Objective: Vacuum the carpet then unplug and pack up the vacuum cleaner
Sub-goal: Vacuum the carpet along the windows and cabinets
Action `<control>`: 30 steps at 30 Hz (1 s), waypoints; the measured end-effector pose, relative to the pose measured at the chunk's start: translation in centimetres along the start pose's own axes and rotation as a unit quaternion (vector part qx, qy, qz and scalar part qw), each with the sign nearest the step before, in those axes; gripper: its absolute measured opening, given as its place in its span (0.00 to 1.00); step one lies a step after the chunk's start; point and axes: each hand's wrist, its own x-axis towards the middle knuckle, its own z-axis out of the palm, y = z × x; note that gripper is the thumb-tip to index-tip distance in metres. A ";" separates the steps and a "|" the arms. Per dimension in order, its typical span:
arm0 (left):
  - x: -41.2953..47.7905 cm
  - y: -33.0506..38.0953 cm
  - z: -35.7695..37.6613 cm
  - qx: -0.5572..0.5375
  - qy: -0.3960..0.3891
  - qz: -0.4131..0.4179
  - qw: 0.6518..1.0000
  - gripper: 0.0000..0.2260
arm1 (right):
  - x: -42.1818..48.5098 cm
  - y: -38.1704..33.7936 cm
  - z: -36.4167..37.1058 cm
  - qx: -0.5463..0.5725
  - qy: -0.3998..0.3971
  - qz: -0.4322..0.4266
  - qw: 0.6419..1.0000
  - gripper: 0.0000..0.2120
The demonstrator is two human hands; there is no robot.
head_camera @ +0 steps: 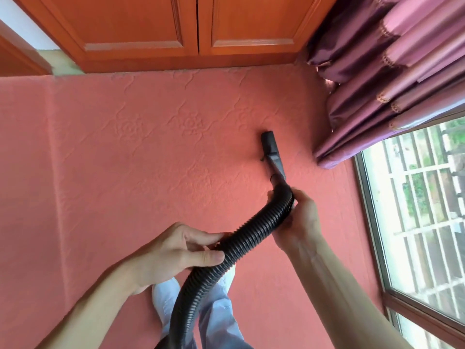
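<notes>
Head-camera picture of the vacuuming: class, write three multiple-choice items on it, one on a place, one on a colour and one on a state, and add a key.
1. Where does the nozzle rest?
A. On the carpet, near the curtain
B. On a table
C. On a chair

2. What colour is the hose?
A. White
B. Black
C. Red

3. How is the hose held?
A. By no hand
B. By one hand alone
C. By the left hand and the right hand

Key:
1 A: its tip lies on the pink carpet, left of the curtain's hem.
2 B: the ribbed hose is black along all its visible length.
3 C: fingers of both hands curl round it, with the right hand nearer the nozzle.
</notes>
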 end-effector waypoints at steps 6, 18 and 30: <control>3.5 0.2 1.3 0.004 0.088 0.002 0.996 0.12 | 4.4 -1.3 1.3 -0.038 0.040 -0.034 0.998 0.20; 13.7 -0.7 6.3 0.006 0.233 -0.034 0.972 0.10 | 13.7 -5.3 -0.4 -0.098 0.046 -0.044 0.993 0.21; -1.7 0.0 -2.3 -0.015 -0.021 -0.004 1.000 0.14 | 0.6 2.7 6.1 -0.209 0.025 -0.063 0.975 0.11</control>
